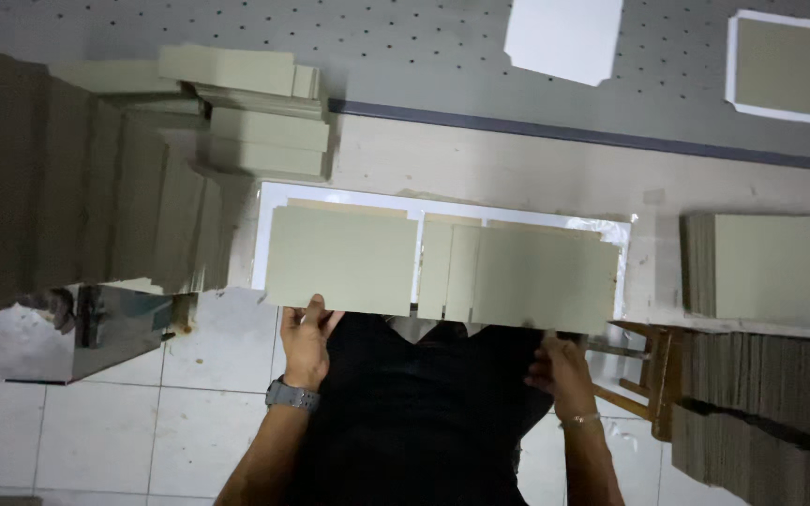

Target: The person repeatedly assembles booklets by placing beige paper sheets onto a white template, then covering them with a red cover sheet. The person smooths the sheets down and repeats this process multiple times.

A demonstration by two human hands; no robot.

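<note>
Head view, looking down over the person's dark top to the edge of a pale wooden worktable.

Left hand: wrist carries a grey watch. Fingers reach up to the near edge of a flat grey-green rectangular cardboard panel; thumb and fingers appear to pinch that edge, fingers spread slightly. The panel lies flat on a white glossy sheet at the table's near edge, on the left of the sheet.

Right hand: wrist carries a thin bracelet. Fingers curl just under the near edge of a second grey-green cardboard panel, which lies on the right part of the same white sheet, its left side overlapping a narrower grey-green strip. Whether the hand grips the panel or only touches it: cannot tell, the fingertips are hidden by the board edge.

Surroundings: a fanned stack of grey-green cardboard boards at left, partly over the table. A neat stack of same-coloured boards at right, well apart from the hands. A brown wooden stool just beside the right hand. Farther back, a grey perforated surface bearing a white sheet and a white-bordered board. White tiled floor below.
</note>
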